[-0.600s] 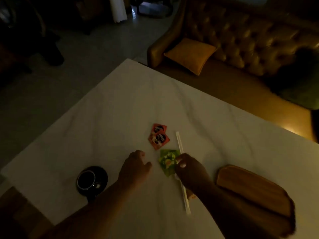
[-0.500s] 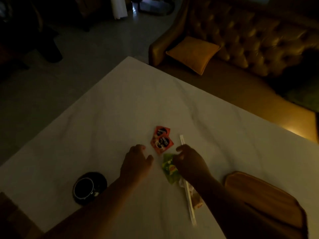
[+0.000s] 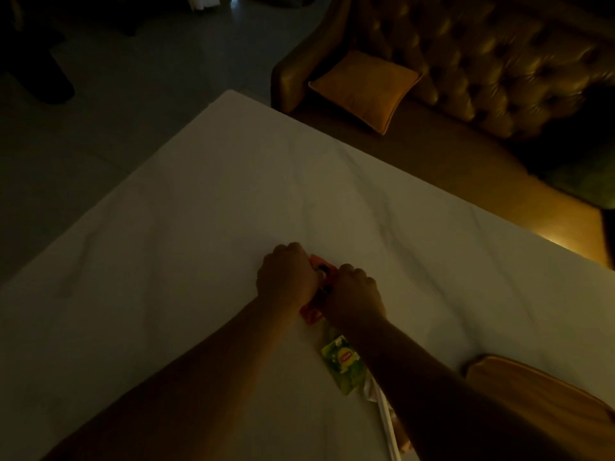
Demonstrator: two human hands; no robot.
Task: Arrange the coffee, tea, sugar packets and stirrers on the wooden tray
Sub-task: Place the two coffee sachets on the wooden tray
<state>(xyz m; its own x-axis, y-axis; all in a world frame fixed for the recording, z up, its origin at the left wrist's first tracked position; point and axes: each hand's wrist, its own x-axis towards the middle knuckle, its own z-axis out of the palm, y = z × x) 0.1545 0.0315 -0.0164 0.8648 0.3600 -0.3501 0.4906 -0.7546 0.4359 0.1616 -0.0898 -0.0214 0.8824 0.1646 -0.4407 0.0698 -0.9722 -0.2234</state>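
Note:
Both hands meet over the red coffee packets (image 3: 314, 314) in the middle of the white table (image 3: 199, 227). My left hand (image 3: 286, 277) and my right hand (image 3: 354, 294) curl their fingers down onto the packets, which show only as red slivers between and below the hands. A green tea packet (image 3: 344, 362) lies flat just below, beside my right forearm. A white stirrer (image 3: 387, 424) runs from under that forearm toward the near edge. The wooden tray (image 3: 532, 384) sits at the lower right, its surface bare where visible.
A tufted leather sofa (image 3: 482, 61) with an orange cushion (image 3: 364, 84) stands beyond the table's far right edge. Dark floor lies past the left edge. The room is dim.
Both hands have moved forward from beside the green tea packet onto the red coffee packets and closed over them. The view has tilted up, so the dark cup is out of frame.

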